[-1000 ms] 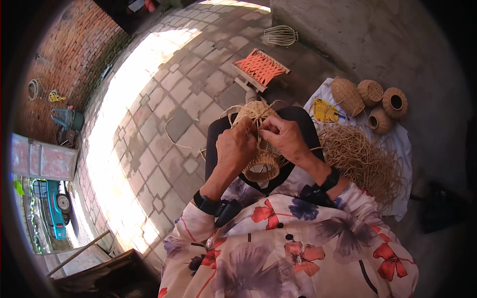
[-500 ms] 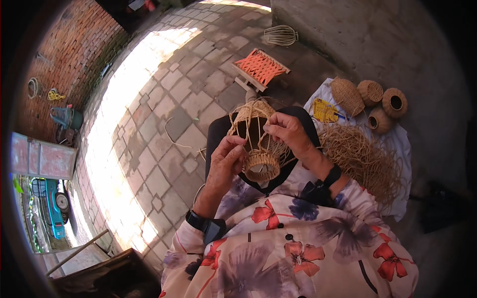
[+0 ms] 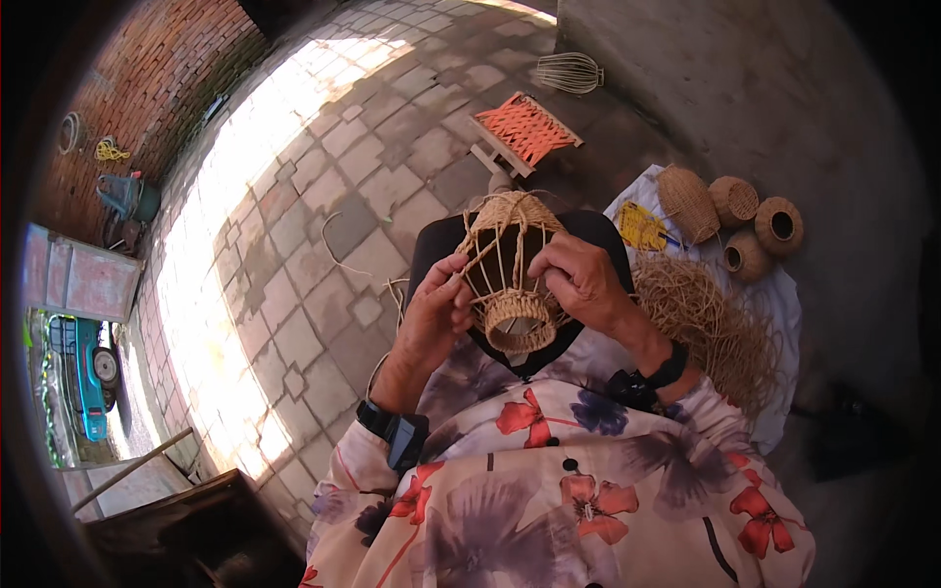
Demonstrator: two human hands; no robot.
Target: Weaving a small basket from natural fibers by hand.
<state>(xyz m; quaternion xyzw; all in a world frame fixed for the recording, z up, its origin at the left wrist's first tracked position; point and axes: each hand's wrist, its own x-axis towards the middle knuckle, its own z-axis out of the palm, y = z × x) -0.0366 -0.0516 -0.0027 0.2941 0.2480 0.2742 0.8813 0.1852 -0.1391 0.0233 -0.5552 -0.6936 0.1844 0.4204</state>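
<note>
Between my knees lies a half-woven basket (image 3: 520, 333) of tan cord, its round rim toward me. Bare ribs show between the rim and the woven part at the far end. My left hand (image 3: 439, 306) is at the left side, thumb and fingers closed on a twisted cord (image 3: 465, 240) that runs up along the ribs. At the right side, my right hand (image 3: 585, 281) has its fingers bent in against the ribs. What its fingertips pinch is hidden. Loose cord ends hang left of my left hand.
On a white cloth (image 3: 784, 304) at the right lie a heap of loose cord (image 3: 701, 318), several finished woven baskets (image 3: 689, 203) and a yellow item (image 3: 642, 227). A stool with orange webbing (image 3: 529, 132) stands ahead, near a wire frame (image 3: 569, 73) by the wall.
My hands have moved apart: the left went outward to the basket's left side, the right came down a little. The cords above the opening now lie more to the sides.
</note>
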